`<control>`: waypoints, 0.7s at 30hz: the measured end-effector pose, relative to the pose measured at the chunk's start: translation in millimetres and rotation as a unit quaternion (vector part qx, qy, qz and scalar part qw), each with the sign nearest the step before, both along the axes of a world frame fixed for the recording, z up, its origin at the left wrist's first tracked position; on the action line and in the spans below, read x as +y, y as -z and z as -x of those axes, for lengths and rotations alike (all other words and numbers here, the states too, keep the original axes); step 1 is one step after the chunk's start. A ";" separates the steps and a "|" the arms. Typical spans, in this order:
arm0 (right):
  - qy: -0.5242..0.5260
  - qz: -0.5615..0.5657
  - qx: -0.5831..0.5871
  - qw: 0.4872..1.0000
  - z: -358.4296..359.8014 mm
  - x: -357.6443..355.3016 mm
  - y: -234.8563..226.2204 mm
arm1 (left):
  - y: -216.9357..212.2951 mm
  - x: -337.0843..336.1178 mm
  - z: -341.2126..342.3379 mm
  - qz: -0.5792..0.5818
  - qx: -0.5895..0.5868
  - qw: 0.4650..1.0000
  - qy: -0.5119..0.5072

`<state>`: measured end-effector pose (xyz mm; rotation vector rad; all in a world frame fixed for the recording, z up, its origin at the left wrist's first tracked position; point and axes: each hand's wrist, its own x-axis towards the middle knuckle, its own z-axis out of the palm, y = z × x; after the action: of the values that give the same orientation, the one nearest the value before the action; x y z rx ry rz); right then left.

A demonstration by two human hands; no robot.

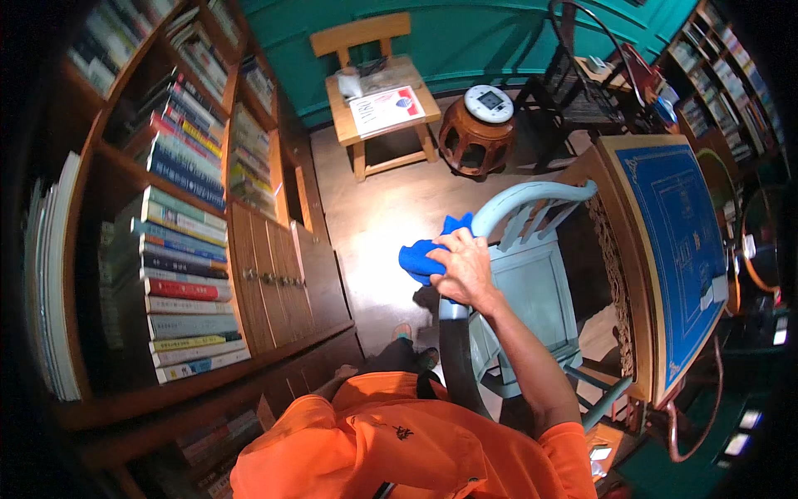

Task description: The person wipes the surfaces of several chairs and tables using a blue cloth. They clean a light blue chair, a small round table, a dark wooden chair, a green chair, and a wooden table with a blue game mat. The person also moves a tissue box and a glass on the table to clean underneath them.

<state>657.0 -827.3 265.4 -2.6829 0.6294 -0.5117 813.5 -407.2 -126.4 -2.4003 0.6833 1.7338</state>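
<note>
My right hand [462,269] presses a bright blue cloth [421,261] against the curved top rail of a pale blue wooden chair [532,279]. Its fingers are wrapped over the cloth, and part of the cloth pokes out beyond them. The chair's rail curves round on both sides of the hand, with slats and a square seat below. Low beside my orange shirt, next to the bookcase, a little of my left hand [345,371] shows. Its fingers are too small and hidden to make out.
A tall wooden bookcase [237,283] full of books lines the left side. Right of the chair stands a carved table with a blue top [677,241]. Further back are a small wooden chair [366,100] with a printed sheet, a drum-shaped stool [476,141] and a dark chair [578,91].
</note>
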 end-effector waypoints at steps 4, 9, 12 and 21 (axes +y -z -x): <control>0.043 -0.014 0.034 0.998 -4.5 -4.0 10.6 | -16.9 -35.9 -28.4 -0.011 0.003 1.000 0.001; 0.032 -0.036 -0.041 0.998 -1.6 -8.0 18.4 | -31.5 -99.1 -79.3 -0.023 0.003 0.999 0.025; 0.062 -0.045 -0.084 0.993 0.0 -10.5 25.1 | -25.0 -167.5 -116.4 -0.006 0.009 0.998 0.066; 0.179 -0.073 0.022 0.981 -16.1 -67.8 11.2 | -84.5 -441.4 -156.6 0.220 0.083 0.971 0.037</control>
<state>673.1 -895.1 254.2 -2.4563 1.1273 -0.4755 970.1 -848.6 -41.9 -2.4610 1.2834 1.9372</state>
